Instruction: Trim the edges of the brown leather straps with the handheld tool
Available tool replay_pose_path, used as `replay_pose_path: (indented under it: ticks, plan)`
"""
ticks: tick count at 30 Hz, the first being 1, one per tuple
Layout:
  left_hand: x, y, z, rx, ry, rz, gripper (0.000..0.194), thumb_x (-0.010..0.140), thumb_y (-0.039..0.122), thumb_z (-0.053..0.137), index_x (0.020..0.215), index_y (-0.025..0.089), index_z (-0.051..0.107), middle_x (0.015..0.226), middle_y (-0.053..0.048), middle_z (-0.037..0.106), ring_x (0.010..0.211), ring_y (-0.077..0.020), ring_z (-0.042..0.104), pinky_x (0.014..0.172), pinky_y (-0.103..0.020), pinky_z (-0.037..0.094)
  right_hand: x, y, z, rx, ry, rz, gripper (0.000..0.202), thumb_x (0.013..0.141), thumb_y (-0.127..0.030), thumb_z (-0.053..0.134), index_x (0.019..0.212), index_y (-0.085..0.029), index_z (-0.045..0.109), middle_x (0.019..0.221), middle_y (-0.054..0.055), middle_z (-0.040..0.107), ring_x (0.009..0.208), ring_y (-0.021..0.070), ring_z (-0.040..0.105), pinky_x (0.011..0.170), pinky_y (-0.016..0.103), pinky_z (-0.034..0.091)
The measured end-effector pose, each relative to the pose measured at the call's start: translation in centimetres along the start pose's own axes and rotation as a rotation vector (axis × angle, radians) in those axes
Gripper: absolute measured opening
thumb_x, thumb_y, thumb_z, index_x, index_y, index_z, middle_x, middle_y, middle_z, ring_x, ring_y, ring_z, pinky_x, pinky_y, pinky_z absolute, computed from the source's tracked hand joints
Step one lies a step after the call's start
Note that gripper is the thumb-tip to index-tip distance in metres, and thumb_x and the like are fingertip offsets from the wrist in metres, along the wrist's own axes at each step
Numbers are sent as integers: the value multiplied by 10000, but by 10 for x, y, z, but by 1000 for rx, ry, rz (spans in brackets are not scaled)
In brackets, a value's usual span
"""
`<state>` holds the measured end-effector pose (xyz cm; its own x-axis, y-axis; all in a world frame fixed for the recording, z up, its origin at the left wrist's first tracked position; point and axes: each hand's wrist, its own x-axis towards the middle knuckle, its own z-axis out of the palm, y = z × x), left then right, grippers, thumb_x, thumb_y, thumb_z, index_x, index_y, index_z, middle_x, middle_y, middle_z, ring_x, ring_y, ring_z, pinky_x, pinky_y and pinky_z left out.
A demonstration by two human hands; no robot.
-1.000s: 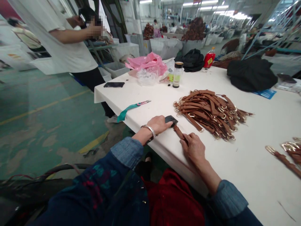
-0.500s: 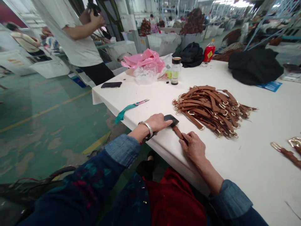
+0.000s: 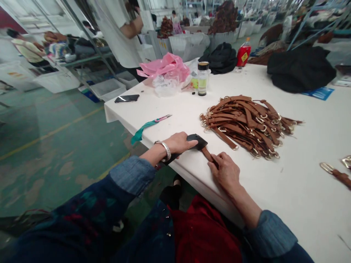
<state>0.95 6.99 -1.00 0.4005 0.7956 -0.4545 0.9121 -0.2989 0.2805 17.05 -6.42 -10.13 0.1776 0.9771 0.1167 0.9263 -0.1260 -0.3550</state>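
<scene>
My left hand (image 3: pixel 178 143) is closed on a long black strip (image 3: pixel 197 140), perhaps leather, near the table's front edge. The strip's wide, flat end lies past my fingertips, and its narrower part runs back under my wrist. From beneath that wide end comes a brown leather strap (image 3: pixel 206 153). Its near part is pinched in my right hand (image 3: pixel 225 171), whose fingers are bent around it and hide the rest. Just beyond both hands lies a heap of brown straps (image 3: pixel 241 122) with gold-coloured buckles.
Left of the heap are thread snips (image 3: pixel 163 118) with a green cloth tail and a phone (image 3: pixel 127 98). Further back stand a pink plastic bag (image 3: pixel 167 67), a glass jar (image 3: pixel 203 78) and a red bottle (image 3: pixel 244 53). Buckled straps (image 3: pixel 338 177) lie at the right. A person (image 3: pixel 117 33) stands beyond the table.
My left hand has slid slightly left along the table edge, and more of the black strip shows under the wrist. My right hand stays put. The standing person has shifted right.
</scene>
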Motion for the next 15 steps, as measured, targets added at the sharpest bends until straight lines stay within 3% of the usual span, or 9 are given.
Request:
replay_pose_path:
  ticks: [4, 8, 11, 15]
  plan:
    - [5, 7, 1, 9, 41, -8, 630, 756, 664, 384, 908, 98, 616, 750, -119, 688, 508, -170, 607, 471, -254, 385, -1, 1, 1, -4, 10, -3, 237, 861, -383, 512, 1055, -290, 611, 914, 14, 556, 865, 161, 517, 611, 271, 323]
    - [-15, -5, 5, 56, 81, 17, 604, 766, 646, 389, 879, 105, 633, 810, -145, 693, 677, -212, 634, 553, -265, 398, -1, 1, 2, -2, 9, -16, 228, 854, -379, 520, 1039, -286, 615, 922, 17, 557, 870, 164, 515, 617, 272, 328]
    - [-26, -12, 8, 58, 54, 8, 609, 786, 645, 358, 862, 109, 639, 702, -116, 683, 617, -203, 623, 534, -267, 394, 0, 1, 2, -2, 5, -16, 214, 849, -372, 524, 1018, -282, 618, 921, 17, 557, 869, 165, 514, 618, 275, 326]
    - [-12, -2, 8, 51, 81, -7, 618, 769, 654, 386, 884, 102, 638, 710, -121, 681, 618, -201, 627, 531, -265, 390, 0, 0, 2, -4, 6, 2, 206, 855, -378, 514, 1004, -282, 620, 916, 15, 557, 863, 161, 516, 613, 277, 322]
